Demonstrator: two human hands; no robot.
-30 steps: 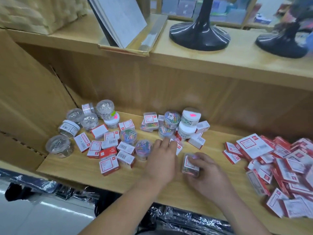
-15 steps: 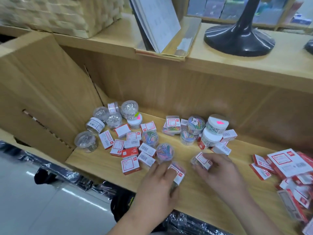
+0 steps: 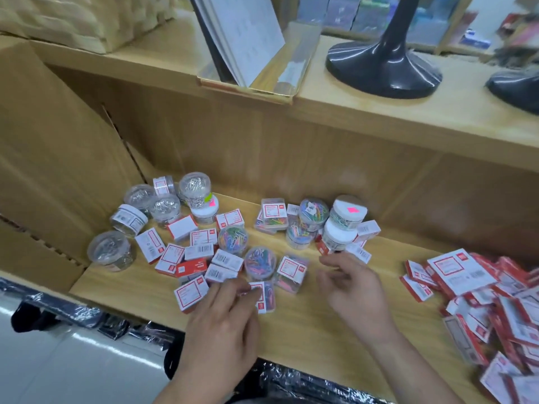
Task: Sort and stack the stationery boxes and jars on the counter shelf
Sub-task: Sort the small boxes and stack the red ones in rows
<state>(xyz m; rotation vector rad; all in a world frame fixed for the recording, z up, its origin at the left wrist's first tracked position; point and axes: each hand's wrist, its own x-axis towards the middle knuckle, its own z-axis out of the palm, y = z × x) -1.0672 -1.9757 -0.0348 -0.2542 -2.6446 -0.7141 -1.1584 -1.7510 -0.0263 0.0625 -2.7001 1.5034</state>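
Small red-and-white boxes [image 3: 192, 294] and round clear jars of silver clips [image 3: 112, 250] and coloured clips [image 3: 260, 262] lie scattered on the lower wooden shelf [image 3: 306, 330]. My left hand [image 3: 221, 325] reaches to a flat clear box of coloured clips [image 3: 266, 297] lying near the front edge and pinches its left side with blurred thumb and fingertips. A second clear clip box [image 3: 291, 272] lies just behind it, untouched. My right hand [image 3: 353, 293] hovers to the right of that box with fingers loosely curled, holding nothing. White-lidded jars [image 3: 339, 237] stand just beyond it.
A heap of larger red-and-white boxes [image 3: 472, 287] fills the shelf's right end. A cardboard flap [image 3: 58, 158] walls the left side. On the upper counter are a woven basket [image 3: 73, 18], a tray with leaning books [image 3: 250, 53] and two black stands [image 3: 385, 68].
My right hand set its clear box down on the shelf and let go. My left hand lowered its clear box onto the shelf. The view shifted right.
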